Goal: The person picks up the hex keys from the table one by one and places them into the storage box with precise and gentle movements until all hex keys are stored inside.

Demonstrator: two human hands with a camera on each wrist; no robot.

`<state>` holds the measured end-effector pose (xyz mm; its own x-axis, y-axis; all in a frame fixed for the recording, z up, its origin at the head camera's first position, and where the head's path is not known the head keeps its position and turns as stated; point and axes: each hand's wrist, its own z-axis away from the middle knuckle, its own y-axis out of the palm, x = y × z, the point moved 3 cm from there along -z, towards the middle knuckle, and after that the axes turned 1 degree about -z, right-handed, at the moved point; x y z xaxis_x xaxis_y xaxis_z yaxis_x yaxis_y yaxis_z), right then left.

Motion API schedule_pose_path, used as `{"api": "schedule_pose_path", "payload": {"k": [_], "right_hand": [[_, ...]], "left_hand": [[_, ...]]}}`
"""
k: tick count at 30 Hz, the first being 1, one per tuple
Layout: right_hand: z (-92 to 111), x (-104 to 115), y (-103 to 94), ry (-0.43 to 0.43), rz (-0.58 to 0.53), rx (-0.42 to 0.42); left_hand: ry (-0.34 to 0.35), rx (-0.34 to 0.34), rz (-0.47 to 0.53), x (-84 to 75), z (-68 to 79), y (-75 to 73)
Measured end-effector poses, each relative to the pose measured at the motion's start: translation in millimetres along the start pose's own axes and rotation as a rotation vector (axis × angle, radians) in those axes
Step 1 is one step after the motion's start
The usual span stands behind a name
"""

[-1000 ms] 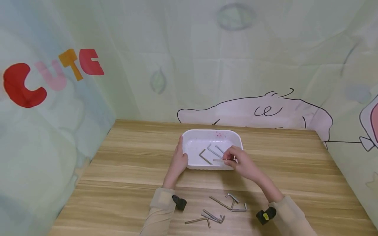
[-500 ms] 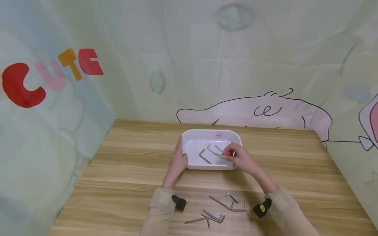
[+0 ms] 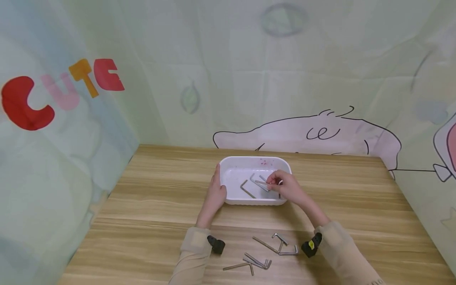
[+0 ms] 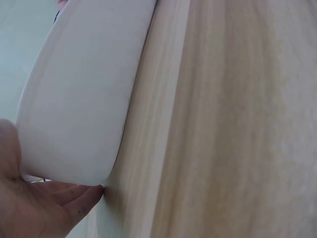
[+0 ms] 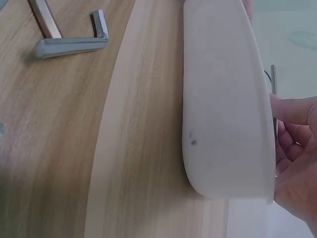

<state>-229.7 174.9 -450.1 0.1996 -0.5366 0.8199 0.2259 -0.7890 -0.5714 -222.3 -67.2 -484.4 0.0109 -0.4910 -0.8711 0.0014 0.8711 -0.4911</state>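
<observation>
My left hand [image 3: 215,192] holds the left end of a white plastic tray [image 3: 254,202], fingers along its outer end wall and thumb at the near corner. In the left wrist view those fingers [image 4: 81,203] wrap the tray's end. Over the tray's right part, my right hand [image 3: 286,188] pinches an Allen key [image 3: 261,182] between thumb and fingertips, its long arm pointing left. A brassy Allen key [image 3: 246,190] lies in the tray, with silver Allen keys [image 3: 253,178] beside it, partly covered by the hand.
Several more Allen keys lie loose on the wooden table [image 3: 160,206] between the forearms, in a rear group [image 3: 281,245] and a front group [image 3: 254,261]. A printed cloth backdrop [image 3: 171,99] rises behind the table's far edge.
My right hand has moved slightly left and away from me over the tray, carrying the pinched Allen key, which has shifted farther back. My left hand and the tray look unmoved.
</observation>
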Motion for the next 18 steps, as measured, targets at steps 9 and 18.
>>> {"api": "schedule_pose_path", "payload": {"k": [9, 18], "right_hand": [[-10.0, 2.2, 6.2, 0.002, 0.015, -0.003], [-18.6, -4.2, 11.0, -0.021, 0.116, 0.026]], "left_hand": [[-0.001, -0.007, -0.006, 0.8, 0.6, -0.3], [-0.009, -0.001, 0.004, 0.5, -0.3, 0.3]]}}
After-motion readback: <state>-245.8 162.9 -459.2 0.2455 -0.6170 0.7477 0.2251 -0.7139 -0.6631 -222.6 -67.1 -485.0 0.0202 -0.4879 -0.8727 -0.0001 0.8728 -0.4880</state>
